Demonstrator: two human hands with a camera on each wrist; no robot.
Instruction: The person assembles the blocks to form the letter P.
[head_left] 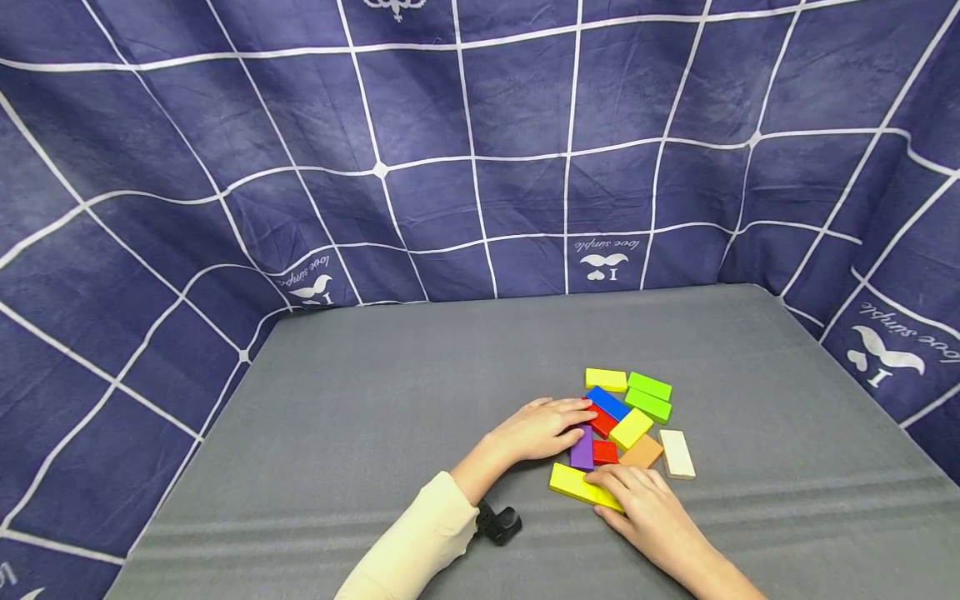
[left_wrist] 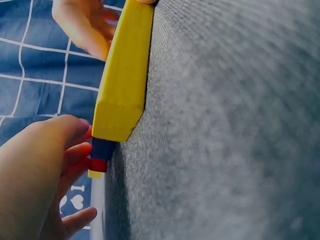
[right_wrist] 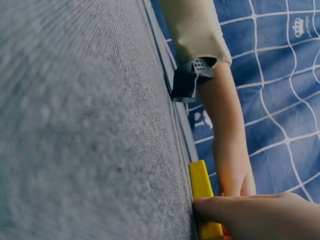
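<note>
My left hand [head_left: 551, 425] rests on the left side of a cluster of coloured wooden blocks. Its loosely bent fingers touch a red block [head_left: 603, 425] and a purple block [head_left: 581, 452], curled around neither. At the near edge of the cluster, my right hand [head_left: 648, 510] pinches a long yellow block [head_left: 573, 483] by its right end. The thumb lies on the near side, seen in the right wrist view against the yellow block [right_wrist: 201, 177]. In the left wrist view, the yellow block [left_wrist: 122, 75] looms large beside the left hand [left_wrist: 35, 170].
Around the hands lie a blue block [head_left: 609, 403], a smaller red block [head_left: 604, 452], an orange block [head_left: 642, 452], a white block [head_left: 677, 455], two green blocks [head_left: 648, 406] and two more yellow blocks [head_left: 632, 428]. A black wrist camera [head_left: 501, 525] sits by the left sleeve. Blue checked cloth [head_left: 517, 200] surrounds the grey table [head_left: 390, 400].
</note>
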